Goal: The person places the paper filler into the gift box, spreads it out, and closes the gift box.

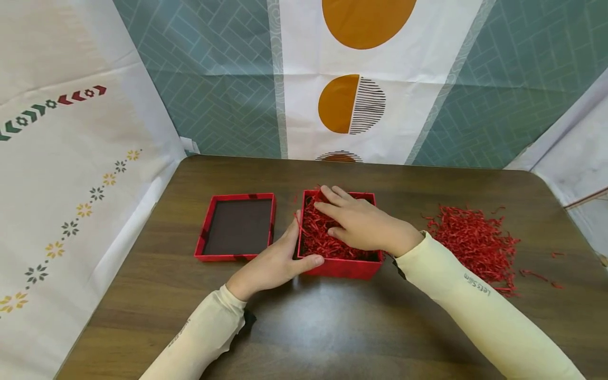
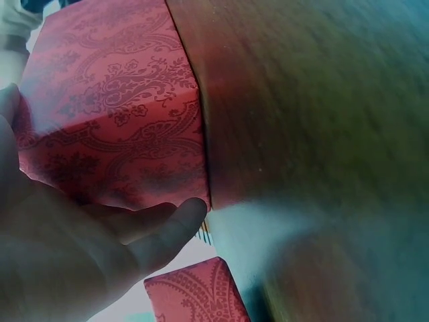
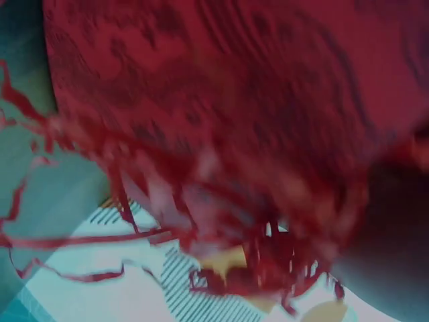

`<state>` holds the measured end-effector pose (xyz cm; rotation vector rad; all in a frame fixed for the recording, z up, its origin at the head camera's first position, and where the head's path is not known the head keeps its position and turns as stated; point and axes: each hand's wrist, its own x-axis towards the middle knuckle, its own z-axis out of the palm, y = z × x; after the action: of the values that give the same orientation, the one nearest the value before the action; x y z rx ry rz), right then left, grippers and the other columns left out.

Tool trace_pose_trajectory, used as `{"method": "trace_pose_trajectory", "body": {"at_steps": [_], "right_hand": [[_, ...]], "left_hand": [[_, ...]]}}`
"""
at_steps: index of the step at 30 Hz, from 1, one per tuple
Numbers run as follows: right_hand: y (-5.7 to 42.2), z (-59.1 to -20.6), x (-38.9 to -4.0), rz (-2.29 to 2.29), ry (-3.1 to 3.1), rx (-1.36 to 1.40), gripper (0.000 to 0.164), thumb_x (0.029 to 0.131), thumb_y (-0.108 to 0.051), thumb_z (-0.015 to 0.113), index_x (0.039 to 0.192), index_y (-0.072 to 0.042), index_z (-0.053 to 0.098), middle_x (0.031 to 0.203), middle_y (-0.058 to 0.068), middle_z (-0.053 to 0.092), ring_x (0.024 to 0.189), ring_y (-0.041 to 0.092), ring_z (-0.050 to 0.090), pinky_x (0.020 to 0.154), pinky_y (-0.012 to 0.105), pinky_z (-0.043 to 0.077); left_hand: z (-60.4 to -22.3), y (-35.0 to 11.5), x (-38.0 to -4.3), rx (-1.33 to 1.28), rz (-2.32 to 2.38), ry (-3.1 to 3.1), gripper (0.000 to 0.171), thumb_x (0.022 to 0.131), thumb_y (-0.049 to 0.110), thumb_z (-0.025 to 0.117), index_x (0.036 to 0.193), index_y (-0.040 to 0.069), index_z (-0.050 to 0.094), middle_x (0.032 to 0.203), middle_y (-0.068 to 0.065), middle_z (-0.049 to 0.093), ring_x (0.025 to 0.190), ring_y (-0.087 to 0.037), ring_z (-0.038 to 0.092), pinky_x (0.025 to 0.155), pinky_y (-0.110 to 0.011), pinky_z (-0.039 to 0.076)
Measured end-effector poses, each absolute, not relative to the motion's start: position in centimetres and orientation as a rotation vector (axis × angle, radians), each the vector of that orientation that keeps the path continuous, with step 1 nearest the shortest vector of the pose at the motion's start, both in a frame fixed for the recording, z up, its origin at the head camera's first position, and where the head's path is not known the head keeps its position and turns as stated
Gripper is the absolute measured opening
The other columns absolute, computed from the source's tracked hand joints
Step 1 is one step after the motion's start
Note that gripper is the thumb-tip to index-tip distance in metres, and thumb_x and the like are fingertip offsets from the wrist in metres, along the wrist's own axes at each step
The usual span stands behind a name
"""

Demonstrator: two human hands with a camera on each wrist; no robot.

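Note:
A red patterned box stands on the table, filled with red shredded paper. My left hand braces it at the near left corner, fingers laid straight along the left wall and thumb reaching across the front rim. In the left wrist view the fingers lie against the patterned wall. Spread over the shreds, my right hand touches them with fingers pointing to the far left. Blurred red strands and a patterned red surface fill much of the right wrist view.
A shallow red lid with a dark inside lies left of the box. To the right is a loose heap of red shredded paper, with stray strands beside it. Patterned cloths hang behind the wooden table.

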<state>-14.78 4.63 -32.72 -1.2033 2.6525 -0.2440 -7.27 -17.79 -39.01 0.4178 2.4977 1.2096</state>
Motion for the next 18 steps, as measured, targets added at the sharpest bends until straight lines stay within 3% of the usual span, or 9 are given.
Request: {"method": "trace_pose_trajectory", "body": {"at_steps": [6,12,16,18], "right_hand": [[4.1,-33.9,-14.0,0.055,2.597,-1.207,0.067,0.101,-0.025,0.061,0.159,-0.008,0.032,0.168,0.012,0.007,0.153,0.031,0.002,0.114,0.063,0.023],[3.7,-35.3,-15.1,-0.040,2.426,-1.135,0.069,0.102,-0.028,0.060,0.160,-0.008,0.029,0.167,0.017,0.003,0.152,0.037,0.007,0.112,0.063,0.025],[3.3,-36.1,-16.2,-0.160,2.264,-1.122,0.062,0.104,-0.022,0.056,0.157,-0.002,0.033,0.164,0.021,0.018,0.150,0.037,0.017,0.117,0.053,0.021],[3.2,-36.1,-16.5,-0.244,2.204,-1.142,0.053,0.102,-0.016,0.056,0.151,-0.001,0.044,0.154,0.017,0.041,0.143,0.031,0.037,0.116,0.045,0.028]], "left_hand": [[-38.9,-17.7,-7.4,0.413,1.216,2.504,0.109,0.092,0.068,0.059,0.160,0.023,-0.013,0.167,0.002,-0.007,0.149,-0.013,0.010,0.118,-0.038,0.022],[-38.9,-17.7,-7.3,0.379,1.217,2.497,0.109,0.092,0.068,0.058,0.161,0.020,-0.012,0.166,0.003,-0.005,0.149,-0.017,0.014,0.117,-0.040,0.025],[-38.9,-17.7,-7.2,0.355,1.200,2.492,0.109,0.092,0.070,0.056,0.161,0.019,-0.012,0.166,0.003,-0.005,0.150,-0.018,0.014,0.117,-0.041,0.025],[-38.9,-17.6,-7.2,0.349,1.193,2.488,0.110,0.092,0.071,0.055,0.161,0.020,-0.013,0.166,0.005,-0.005,0.149,-0.017,0.015,0.117,-0.041,0.026]]}}
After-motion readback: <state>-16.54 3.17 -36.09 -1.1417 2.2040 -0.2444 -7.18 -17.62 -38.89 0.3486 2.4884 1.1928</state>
